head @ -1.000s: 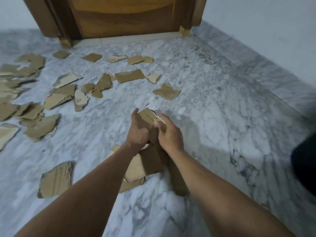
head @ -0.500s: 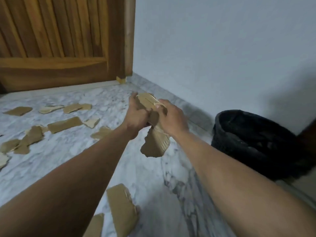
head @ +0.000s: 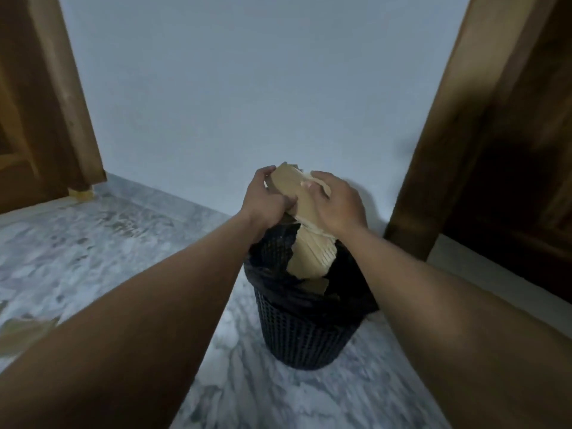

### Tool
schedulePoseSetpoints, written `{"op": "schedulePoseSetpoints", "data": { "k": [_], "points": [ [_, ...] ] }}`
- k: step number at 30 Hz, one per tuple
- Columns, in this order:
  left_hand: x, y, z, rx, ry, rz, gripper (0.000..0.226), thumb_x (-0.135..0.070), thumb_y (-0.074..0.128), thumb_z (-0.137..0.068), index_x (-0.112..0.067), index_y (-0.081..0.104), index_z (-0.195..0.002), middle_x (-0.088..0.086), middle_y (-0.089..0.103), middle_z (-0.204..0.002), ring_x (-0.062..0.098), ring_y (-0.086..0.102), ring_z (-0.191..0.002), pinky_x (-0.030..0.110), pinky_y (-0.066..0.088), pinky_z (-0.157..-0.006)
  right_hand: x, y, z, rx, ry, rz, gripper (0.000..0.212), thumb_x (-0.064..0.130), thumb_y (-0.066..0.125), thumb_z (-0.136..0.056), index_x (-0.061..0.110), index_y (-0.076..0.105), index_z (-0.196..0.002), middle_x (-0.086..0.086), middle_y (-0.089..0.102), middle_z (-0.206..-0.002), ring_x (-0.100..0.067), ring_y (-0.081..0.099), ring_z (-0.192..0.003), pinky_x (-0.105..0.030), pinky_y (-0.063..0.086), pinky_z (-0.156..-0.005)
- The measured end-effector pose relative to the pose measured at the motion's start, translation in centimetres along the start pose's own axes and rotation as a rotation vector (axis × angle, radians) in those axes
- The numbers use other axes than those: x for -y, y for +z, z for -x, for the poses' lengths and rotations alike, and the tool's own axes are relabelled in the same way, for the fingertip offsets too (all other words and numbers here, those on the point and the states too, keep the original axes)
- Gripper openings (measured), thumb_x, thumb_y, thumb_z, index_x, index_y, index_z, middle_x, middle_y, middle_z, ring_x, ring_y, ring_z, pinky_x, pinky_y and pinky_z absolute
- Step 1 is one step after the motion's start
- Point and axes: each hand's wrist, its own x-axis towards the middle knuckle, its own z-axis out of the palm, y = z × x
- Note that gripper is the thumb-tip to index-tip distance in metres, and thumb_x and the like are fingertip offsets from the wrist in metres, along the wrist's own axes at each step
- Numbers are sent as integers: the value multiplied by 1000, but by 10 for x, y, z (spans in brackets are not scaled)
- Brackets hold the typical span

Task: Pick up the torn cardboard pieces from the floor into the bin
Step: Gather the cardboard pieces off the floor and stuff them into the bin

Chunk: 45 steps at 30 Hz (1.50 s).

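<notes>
Item: bundle of torn cardboard pieces (head: 305, 209), pinched between left hand (head: 267, 201) and right hand (head: 337, 202), both closed on it. Long axis near-vertical, lower end hanging directly over the black mesh bin (head: 305, 332) mouth. One loose piece (head: 23, 334) on floor, far left.

Two hands: a left hand (head: 266, 197) and a right hand (head: 338, 202), both closed on one bunch of torn cardboard (head: 309, 239); how many pieces are in that bunch I can't tell, they overlap. One black mesh bin (head: 305, 332), with at least one cardboard scrap (head: 316, 285) already inside. One more blurred piece (head: 21, 334) lies on the floor at the far left. Two wooden door frames, one left (head: 62, 97), one right (head: 470, 119).
</notes>
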Motion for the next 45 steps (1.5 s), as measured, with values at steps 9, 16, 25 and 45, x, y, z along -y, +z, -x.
{"op": "schedulePoseSetpoints", "data": {
  "k": [9, 16, 25, 45],
  "points": [
    [39, 15, 0, 11, -46, -332, 60, -20, 71, -92, -20, 47, -147, 11, 55, -140, 28, 59, -120, 34, 52, -97, -41, -10, -1, 233, 162, 193, 58, 58, 40, -102, 25, 50, -148, -3, 52, -151, -27, 50, -135, -39, 40, -108],
    [52, -93, 54, -191, -34, -529, 45, -24, 60, -98, -20, 52, -143, 10, 57, -139, 26, 58, -122, 27, 44, -91, 43, 43, 22, 405, -63, 115, 63, 57, 40, -103, 21, 40, -155, -2, 41, -159, -22, 43, -141, -33, 32, -112],
    [128, -282, 232, -515, -321, -787, 44, -31, 49, -104, -21, 48, -147, 10, 54, -146, 31, 56, -126, 38, 47, -97, 151, 194, 144, 789, -295, 102, 77, 71, 42, -96, 31, 26, -160, -1, 24, -167, -24, 24, -152, -42, 27, -120],
    [252, -401, 519, -817, -937, -1167, 125, -106, 30, -59, -42, -17, -156, 15, -19, -166, 39, -22, -150, 72, -15, -109, 200, 345, 462, 1299, -590, 416, 120, 107, 35, -52, 61, -31, -141, -2, -29, -166, -41, -29, -149, -76, -4, -113]
  ]
}}
